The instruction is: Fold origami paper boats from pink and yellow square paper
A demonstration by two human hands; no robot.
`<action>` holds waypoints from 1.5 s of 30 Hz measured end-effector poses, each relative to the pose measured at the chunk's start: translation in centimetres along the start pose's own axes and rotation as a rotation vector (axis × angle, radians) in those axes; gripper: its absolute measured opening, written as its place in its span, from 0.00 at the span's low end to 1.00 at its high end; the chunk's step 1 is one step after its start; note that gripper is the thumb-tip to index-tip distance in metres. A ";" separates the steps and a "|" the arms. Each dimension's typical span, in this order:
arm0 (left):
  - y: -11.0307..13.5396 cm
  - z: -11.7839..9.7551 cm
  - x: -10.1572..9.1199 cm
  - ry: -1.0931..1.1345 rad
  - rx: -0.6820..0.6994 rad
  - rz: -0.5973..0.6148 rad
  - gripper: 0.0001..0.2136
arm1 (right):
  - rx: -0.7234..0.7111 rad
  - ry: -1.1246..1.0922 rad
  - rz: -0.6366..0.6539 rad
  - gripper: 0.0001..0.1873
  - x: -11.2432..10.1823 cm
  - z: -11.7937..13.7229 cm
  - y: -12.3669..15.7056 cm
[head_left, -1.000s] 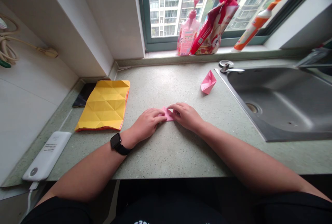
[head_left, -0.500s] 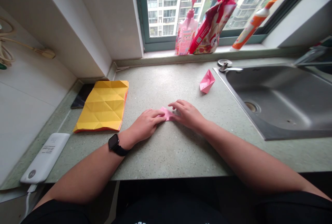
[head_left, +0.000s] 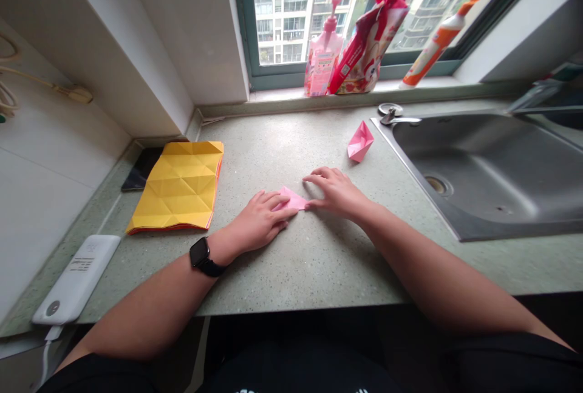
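Observation:
A small pink folded paper (head_left: 293, 200) lies flat on the counter between my hands, its tip pointing away from me. My left hand (head_left: 260, 221) rests over its left part, fingers stretched out and pressing it down, so that side is partly covered. At the paper's right corner is my right hand (head_left: 339, 191), with thumb and fingers spread apart; the thumb tip is at the corner. Farther back on the right stands a pink origami boat (head_left: 360, 142), touched by neither hand.
Creased yellow paper (head_left: 177, 183) tops a stack at the left, partly over a dark phone (head_left: 142, 168). A white power bank (head_left: 76, 279) with a cable lies nearer me. A steel sink (head_left: 492, 186) is at right. A pump bottle (head_left: 323, 65) and red bag (head_left: 371, 47) stand on the sill.
My right hand has drawn back a little to the right and its fingers have spread, baring more of the paper's right side. My left hand stays on the paper. The view has shifted slightly.

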State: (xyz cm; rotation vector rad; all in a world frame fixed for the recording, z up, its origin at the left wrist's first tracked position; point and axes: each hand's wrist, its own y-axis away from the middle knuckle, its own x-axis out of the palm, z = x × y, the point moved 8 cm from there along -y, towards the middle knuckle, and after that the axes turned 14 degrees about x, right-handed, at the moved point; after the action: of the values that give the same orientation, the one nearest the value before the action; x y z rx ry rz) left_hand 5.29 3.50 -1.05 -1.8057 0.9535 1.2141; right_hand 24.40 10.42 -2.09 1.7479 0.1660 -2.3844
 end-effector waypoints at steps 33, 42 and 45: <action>-0.9 -1.0 -0.6 -0.055 -0.109 0.010 0.11 | -0.017 -0.081 0.001 0.32 1.5 0.3 0.2; 0.1 0.1 -2.0 -0.089 -0.049 -0.038 0.11 | -0.026 -0.068 0.043 0.32 1.6 0.4 0.2; 0.4 0.3 -2.6 -0.110 -0.053 -0.024 0.12 | -0.028 -0.065 0.046 0.31 1.7 0.4 0.2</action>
State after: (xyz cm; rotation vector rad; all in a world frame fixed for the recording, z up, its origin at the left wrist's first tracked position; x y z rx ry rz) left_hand 4.13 3.99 1.22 -1.7669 0.8429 1.3208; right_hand 23.62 10.00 -3.57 1.6418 0.1476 -2.3909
